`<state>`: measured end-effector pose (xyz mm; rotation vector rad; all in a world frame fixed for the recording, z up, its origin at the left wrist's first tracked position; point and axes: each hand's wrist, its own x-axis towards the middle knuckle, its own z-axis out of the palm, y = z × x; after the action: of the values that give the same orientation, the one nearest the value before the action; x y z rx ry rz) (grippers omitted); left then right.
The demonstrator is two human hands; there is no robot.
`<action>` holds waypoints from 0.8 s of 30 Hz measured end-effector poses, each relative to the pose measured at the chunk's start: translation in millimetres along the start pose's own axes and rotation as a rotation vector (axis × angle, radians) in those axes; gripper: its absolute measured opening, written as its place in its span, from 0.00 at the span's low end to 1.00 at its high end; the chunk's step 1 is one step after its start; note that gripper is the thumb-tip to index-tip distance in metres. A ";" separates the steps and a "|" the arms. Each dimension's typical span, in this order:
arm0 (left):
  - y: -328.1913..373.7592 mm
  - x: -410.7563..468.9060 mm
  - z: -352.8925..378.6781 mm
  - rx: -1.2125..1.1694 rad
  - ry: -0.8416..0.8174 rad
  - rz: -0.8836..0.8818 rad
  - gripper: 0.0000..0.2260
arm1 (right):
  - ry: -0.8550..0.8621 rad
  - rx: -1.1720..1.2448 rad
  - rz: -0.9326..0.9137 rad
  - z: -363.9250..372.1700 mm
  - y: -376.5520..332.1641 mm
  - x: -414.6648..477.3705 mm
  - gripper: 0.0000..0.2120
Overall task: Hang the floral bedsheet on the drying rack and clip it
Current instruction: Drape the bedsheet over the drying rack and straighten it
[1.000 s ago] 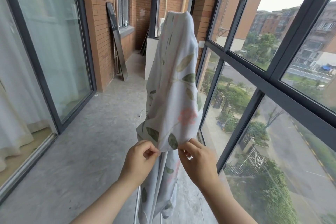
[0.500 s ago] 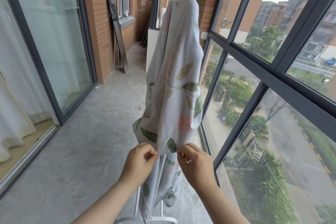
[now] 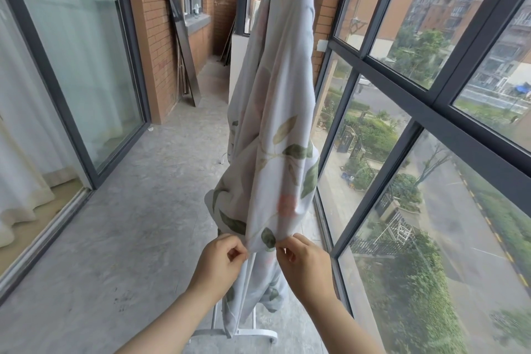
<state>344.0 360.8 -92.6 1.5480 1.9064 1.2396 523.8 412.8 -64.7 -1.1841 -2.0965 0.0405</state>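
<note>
Over a concrete balcony floor [image 3: 129,224], the floral bedsheet [image 3: 275,123] already hangs bunched on the white drying rack [image 3: 258,332]. The left hand [image 3: 219,263] and right hand [image 3: 304,264], close together, pinch its near hem. Spreading and clipping apparently remain; no clip is visible.

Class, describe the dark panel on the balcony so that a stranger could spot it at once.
Start at the brick wall on the balcony's left, past the glass door. A tall, narrow panel leans against it, foot on the floor. Nothing else on that wall is dark, flat and tilted.
</note>
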 end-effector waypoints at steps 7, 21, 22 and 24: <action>17.3 -10.3 -9.6 -0.001 0.016 0.016 0.11 | 0.030 0.157 0.077 -6.1 -3.7 -10.8 0.03; 30.9 -33.8 -44.3 -0.021 0.016 0.002 0.13 | -0.321 1.413 1.046 -31.5 -60.6 -16.1 0.10; 30.6 -30.6 -49.7 -0.021 0.011 0.020 0.12 | -0.318 1.430 1.072 -33.5 -63.5 -19.0 0.09; 32.7 -23.7 -59.6 -0.028 -0.011 0.061 0.08 | -0.282 1.490 1.134 -38.3 -68.9 -25.9 0.05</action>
<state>325.6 315.8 -39.4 1.6059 1.8399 1.2750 504.3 341.7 -26.6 -1.0958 -0.7222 1.9202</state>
